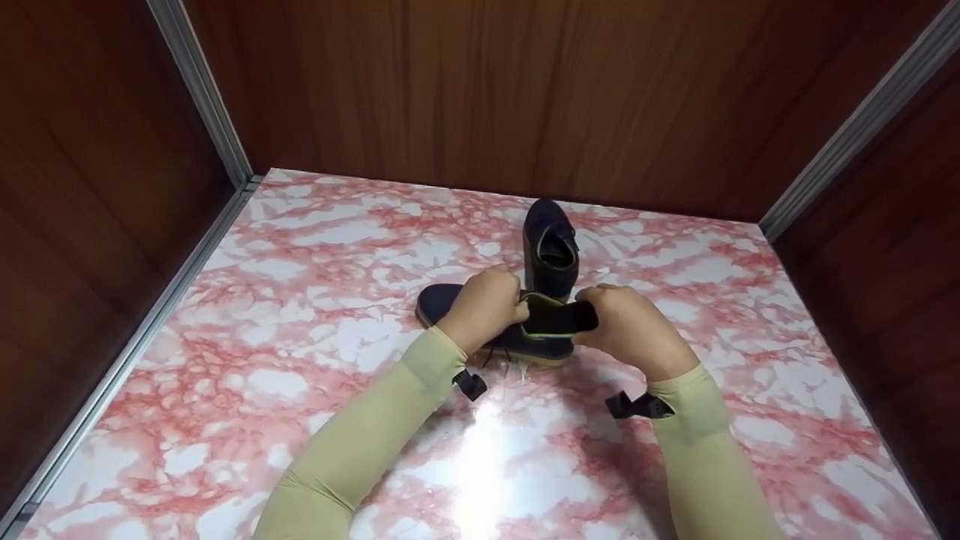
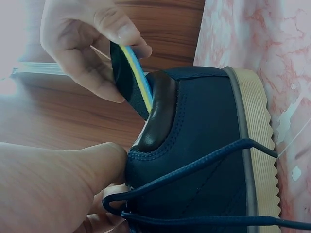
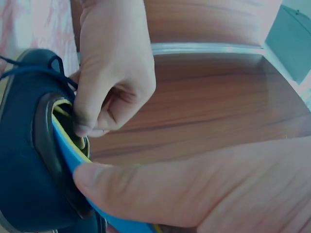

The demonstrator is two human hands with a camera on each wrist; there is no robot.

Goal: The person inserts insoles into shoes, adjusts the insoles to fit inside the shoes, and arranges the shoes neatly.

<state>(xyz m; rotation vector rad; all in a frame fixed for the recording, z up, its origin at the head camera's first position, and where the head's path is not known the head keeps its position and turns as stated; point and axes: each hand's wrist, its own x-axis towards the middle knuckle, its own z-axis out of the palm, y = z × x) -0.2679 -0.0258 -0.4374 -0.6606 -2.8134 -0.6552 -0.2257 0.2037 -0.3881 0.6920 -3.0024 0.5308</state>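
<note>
A dark navy lace-up shoe (image 1: 439, 300) with a cream sole lies on the marbled surface, toe to the left. My left hand (image 1: 486, 307) grips it at the tongue, thumb inside the opening. An insole (image 2: 136, 80), black on one face and blue with a yellow layer on the other, is partly inside the shoe, its heel end sticking out. My right hand (image 1: 626, 326) pinches that end between thumb and fingers. The insole's front part is hidden in the shoe. Loose laces (image 2: 194, 170) hang over the shoe's side.
A second dark shoe (image 1: 551, 247) stands just behind the first, toe toward the back wall. Brown wood-grain panels (image 1: 480, 90) with metal edge strips (image 1: 210, 97) enclose the red-and-white marbled surface (image 1: 337, 247) at the back and both sides.
</note>
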